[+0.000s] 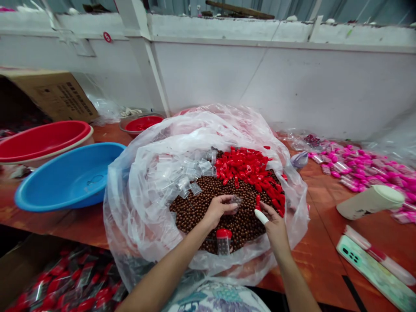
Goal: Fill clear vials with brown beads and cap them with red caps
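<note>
My left hand (218, 211) is closed on a small clear plastic container (236, 199) above a heap of round brown balls (208, 193). To its right, my right hand (273, 220) pinches a small red plastic piece (258, 201); one finger wears a white cover. Beyond the hands lies a pile of red plastic pieces (243, 164), with clear plastic containers (191, 171) to its left. A clear container with a red lid (224, 241) stands near my left forearm. All this sits inside an open translucent plastic bag (136, 195).
Left of the bag are a blue basin (65, 182), a red basin (42, 138) and a cardboard box (61, 95). Red-lidded containers (71, 281) fill a box below the table edge. At right are pink-capped containers (364, 167), a beige cylinder (370, 202) and a phone (377, 273).
</note>
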`<state>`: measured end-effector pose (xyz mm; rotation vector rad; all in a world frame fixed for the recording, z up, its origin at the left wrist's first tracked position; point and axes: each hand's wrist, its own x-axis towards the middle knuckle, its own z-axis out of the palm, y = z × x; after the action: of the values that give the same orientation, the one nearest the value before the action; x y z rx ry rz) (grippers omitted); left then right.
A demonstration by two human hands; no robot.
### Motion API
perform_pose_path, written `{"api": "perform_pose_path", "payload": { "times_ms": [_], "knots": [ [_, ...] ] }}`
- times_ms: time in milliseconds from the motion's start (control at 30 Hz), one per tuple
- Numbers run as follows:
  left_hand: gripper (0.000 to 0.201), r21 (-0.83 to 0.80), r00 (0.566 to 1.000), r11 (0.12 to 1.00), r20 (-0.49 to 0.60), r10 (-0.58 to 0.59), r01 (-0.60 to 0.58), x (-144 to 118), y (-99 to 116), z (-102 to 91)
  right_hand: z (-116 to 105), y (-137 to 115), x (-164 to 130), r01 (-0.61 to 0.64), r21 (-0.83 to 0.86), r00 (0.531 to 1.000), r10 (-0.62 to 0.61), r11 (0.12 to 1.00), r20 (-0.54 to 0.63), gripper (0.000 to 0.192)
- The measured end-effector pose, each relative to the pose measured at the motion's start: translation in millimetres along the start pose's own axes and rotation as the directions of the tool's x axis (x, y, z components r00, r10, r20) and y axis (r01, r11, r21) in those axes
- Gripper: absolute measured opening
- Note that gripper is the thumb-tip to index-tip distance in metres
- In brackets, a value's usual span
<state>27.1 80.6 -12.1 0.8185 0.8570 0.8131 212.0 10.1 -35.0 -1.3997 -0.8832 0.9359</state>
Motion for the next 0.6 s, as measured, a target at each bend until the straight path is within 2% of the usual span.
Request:
{"api": "perform_pose_path", "payload": {
  "times_ms": [100, 300, 600],
  "knots": [
    [0.043, -0.095, 0.997, 0.994, 0.067, -0.046, 0.053, -16, 6, -3.2, 8, -7, 1, -0.026, 0.039, 1.0, 0.025, 0.999, 0.017, 0.044],
    [0.042, -0.081, 0.998, 0.995, -0.03, -0.061, 0.059, -33, 6, -13.5, 24, -19, -4, -0.028, 0.049, 0.995, 0.024, 0.998, 0.093, 0.048],
    [0.044, -0.045, 0.999, 0.999, 0.04, -0.02, 0.022, -47, 2, -15.5, 41, -41, -10, 0.111, -0.054, 0.97, -0.097, 0.992, 0.223, 0.038]
  ]
}}
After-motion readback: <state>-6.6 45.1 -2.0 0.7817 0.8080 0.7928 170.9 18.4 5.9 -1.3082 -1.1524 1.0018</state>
